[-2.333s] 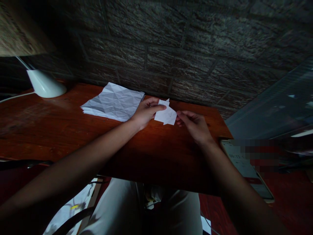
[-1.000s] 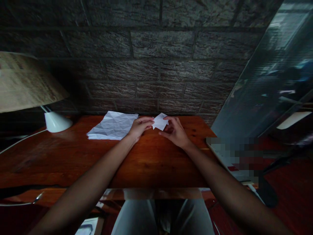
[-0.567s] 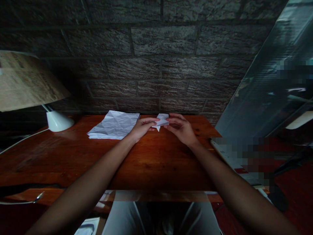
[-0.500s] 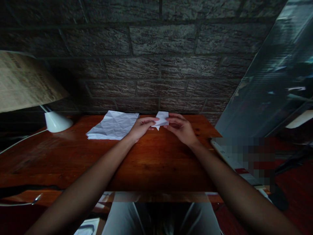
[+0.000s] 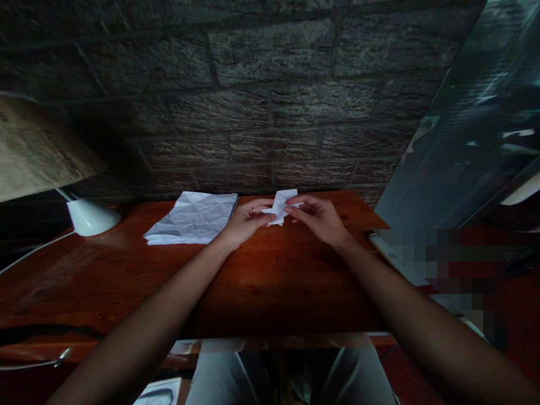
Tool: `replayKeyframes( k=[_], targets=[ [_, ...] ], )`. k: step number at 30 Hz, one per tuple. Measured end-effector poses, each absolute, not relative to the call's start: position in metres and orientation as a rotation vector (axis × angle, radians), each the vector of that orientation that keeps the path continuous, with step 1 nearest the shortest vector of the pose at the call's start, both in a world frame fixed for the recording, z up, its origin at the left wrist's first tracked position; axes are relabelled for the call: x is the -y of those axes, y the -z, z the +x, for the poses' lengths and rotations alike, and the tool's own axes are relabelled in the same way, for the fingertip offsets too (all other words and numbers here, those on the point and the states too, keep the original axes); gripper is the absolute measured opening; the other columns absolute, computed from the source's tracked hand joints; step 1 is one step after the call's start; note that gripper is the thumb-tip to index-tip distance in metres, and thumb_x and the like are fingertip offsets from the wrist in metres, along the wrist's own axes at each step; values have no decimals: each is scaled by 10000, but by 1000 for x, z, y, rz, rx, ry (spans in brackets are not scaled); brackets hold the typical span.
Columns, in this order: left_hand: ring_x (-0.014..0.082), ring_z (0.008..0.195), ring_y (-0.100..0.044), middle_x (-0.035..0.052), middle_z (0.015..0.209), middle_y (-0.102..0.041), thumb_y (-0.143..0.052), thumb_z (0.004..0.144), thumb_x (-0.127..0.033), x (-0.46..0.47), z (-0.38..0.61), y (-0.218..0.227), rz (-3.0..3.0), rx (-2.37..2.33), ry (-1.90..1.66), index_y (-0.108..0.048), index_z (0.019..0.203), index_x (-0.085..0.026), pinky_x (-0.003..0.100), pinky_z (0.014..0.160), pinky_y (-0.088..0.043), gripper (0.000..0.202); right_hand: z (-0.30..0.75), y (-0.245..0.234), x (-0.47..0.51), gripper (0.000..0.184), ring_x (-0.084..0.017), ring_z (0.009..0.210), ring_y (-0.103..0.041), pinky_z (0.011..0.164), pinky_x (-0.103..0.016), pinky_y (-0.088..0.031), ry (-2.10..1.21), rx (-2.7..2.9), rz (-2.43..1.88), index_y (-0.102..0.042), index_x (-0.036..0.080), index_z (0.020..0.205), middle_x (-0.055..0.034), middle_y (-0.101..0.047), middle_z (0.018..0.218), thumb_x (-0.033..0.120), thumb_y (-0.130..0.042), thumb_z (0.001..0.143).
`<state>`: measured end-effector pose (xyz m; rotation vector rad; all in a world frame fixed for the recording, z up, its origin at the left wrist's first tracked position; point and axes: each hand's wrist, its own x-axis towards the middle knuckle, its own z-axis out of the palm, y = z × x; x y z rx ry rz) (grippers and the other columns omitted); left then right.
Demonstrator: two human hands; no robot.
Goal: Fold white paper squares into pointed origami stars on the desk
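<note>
A small piece of folded white paper (image 5: pixel 281 206) is held between my two hands, above the far part of the wooden table (image 5: pixel 270 281). My left hand (image 5: pixel 250 220) pinches its lower left side, thumb on the near face, with a ring on one finger. From the right, my right hand (image 5: pixel 317 218) grips the paper between thumb and fingers. Pointed flaps stick out at the bottom and sides of the folded piece. Just left of my left hand lies a stack of creased white paper sheets (image 5: pixel 192 216).
A lamp (image 5: pixel 90 216) with a newsprint-patterned shade stands at the left, its white cord trailing off the table. Behind the table rises a stone-block wall (image 5: pixel 270 112). A translucent sheet panel (image 5: pixel 439 140) leans at the right. My legs are under the table's near edge.
The folded paper has turned, and its upper part now tilts to the right. My right thumb has come onto its near face. The view has shifted slightly.
</note>
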<state>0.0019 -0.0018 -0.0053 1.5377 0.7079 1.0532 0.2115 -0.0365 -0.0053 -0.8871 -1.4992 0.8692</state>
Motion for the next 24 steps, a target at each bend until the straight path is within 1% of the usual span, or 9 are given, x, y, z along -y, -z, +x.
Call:
replayKeyframes(
  k=[2, 6, 9, 13, 17, 20, 24],
  targets=[
    [164, 847, -697, 59, 1017, -792, -845, 693, -278, 3, 4, 5, 1581, -730, -1042, -789, 977, -189, 276, 715, -540, 303, 210, 4, 37, 368, -134, 723, -666, 665, -309, -599, -877, 1463, -888, -791, 236, 872, -26, -778, 954, 541, -907, 704],
    [152, 780, -676, 37, 886, -774, -820, 745, -326, 6, 6, 5, 1648, -717, -1022, -779, 878, -197, 275, 693, -525, 190, 208, 3, 39, 408, -125, 657, -665, 616, -303, -598, -900, 1441, -898, -766, 225, 833, -25, -778, 923, 563, -922, 667],
    [140, 708, -654, 24, 805, -752, -826, 761, -359, 6, 7, 6, 1666, -689, -1000, -764, 834, -194, 275, 666, -519, 191, 207, 3, 40, 429, -124, 610, -661, 607, -309, -599, -906, 1456, -917, -759, 228, 824, -19, -774, 869, 597, -910, 667],
    [129, 671, -650, 19, 780, -746, -849, 749, -369, 6, 6, 8, 1644, -678, -972, -748, 815, -186, 265, 642, -520, 219, 206, 5, 41, 423, -127, 588, -653, 569, -301, -562, -886, 1465, -932, -755, 225, 828, -19, -763, 826, 604, -890, 697],
    [128, 648, -647, 24, 784, -756, -848, 757, -384, 6, 7, 9, 1642, -672, -971, -754, 827, -194, 268, 625, -521, 223, 205, 6, 40, 407, -126, 585, -641, 548, -297, -538, -834, 1459, -948, -755, 233, 824, -15, -760, 812, 607, -873, 720],
    [130, 639, -645, 34, 805, -770, -850, 758, -397, 7, 7, 9, 1650, -674, -973, -771, 849, -196, 279, 623, -523, 234, 205, 6, 40, 408, -129, 575, -629, 535, -298, -520, -794, 1460, -979, -761, 233, 840, -12, -745, 763, 618, -855, 742],
    [145, 687, -676, 50, 830, -789, -896, 706, -365, 8, 7, 7, 1626, -681, -949, -758, 811, -181, 286, 653, -532, 253, 204, 5, 42, 378, -136, 607, -623, 549, -301, -533, -790, 1463, -983, -773, 230, 852, -20, -742, 751, 594, -841, 777]
  ],
)
